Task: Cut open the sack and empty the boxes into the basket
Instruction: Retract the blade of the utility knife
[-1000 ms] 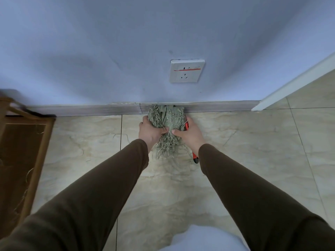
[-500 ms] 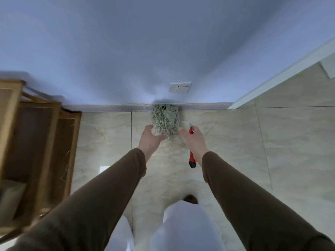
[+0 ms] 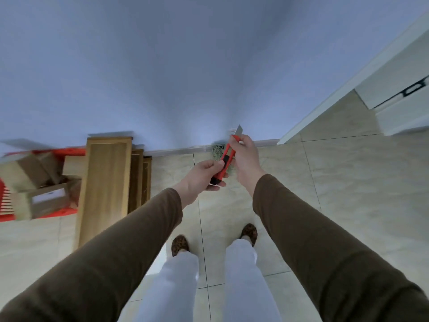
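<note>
Two hands, left and right, share one red utility knife. One red basket at left frame holds about four cardboard boxes. Two slippers stand lower centre.

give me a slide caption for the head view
Standing person holds a red utility knife in both hands, left hand at the base, right hand near the exposed blade.

Both arms reach forward. The left hand grips the knife at its butt; the right hand pinches it near the blade, just above the left.
</note>
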